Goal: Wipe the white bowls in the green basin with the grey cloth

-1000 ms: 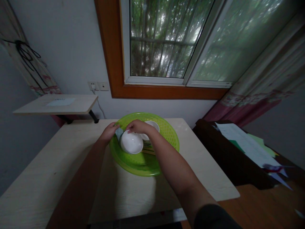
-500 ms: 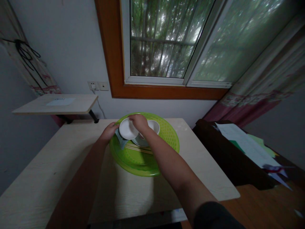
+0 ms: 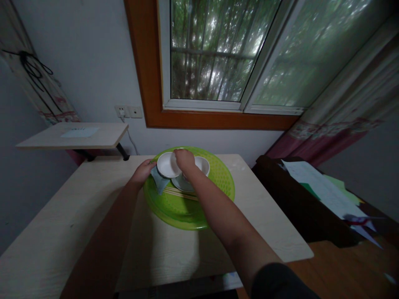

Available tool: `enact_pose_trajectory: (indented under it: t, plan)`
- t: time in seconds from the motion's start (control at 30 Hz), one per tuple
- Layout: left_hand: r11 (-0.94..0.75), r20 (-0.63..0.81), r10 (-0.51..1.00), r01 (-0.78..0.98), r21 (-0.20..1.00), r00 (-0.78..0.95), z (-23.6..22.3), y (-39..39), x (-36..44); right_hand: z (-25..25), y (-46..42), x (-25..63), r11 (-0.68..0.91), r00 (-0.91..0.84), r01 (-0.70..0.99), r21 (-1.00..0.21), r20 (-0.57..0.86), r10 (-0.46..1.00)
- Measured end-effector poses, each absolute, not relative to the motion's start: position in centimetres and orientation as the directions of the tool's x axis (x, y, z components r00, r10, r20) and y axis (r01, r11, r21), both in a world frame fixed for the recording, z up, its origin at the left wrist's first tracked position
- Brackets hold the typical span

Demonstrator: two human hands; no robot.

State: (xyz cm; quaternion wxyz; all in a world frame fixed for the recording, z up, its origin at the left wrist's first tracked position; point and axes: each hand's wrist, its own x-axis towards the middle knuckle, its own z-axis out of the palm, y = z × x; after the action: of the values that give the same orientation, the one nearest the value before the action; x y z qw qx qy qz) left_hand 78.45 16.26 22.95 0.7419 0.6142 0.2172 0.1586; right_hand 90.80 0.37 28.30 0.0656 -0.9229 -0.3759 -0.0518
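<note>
Left hand (image 3: 146, 169) grips left rim of green basket (image 3: 181, 214). Right hand (image 3: 183, 160) at white bowl (image 3: 167, 165), upper left inside; grasp unclear. Bare counter (image 3: 262, 216) extends right of basket and toward the near edge. Chopsticks (image 3: 179, 193) lie nearer that edge.

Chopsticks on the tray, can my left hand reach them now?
Probably yes: the chopsticks look open from the near side, though the left hand must leave the green tray rim and pass the cloth; the right forearm crosses their right ends.
</note>
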Motion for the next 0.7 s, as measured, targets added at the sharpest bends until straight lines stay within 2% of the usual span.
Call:
enact_pose_trajectory:
  t: [0.23,0.57,0.7]
  plan:
    - [0.215,-0.127,0.481,0.024,0.976,0.867,22.7,16.5,78.6,28.2,0.3,90.8,-0.72,0.719,0.691,-0.062,0.154,0.677]
    - [0.216,-0.129,0.48,0.025,0.976,0.868,22.5,16.7,78.9,28.3,-0.5,91.1,-0.717,0.725,0.684,-0.133,0.015,0.689]
    - [0.236,-0.141,0.479,0.028,0.971,0.866,22.6,16.7,78.8,28.2,-0.7,90.7,-0.692,0.705,0.707,-0.146,0.062,0.706]
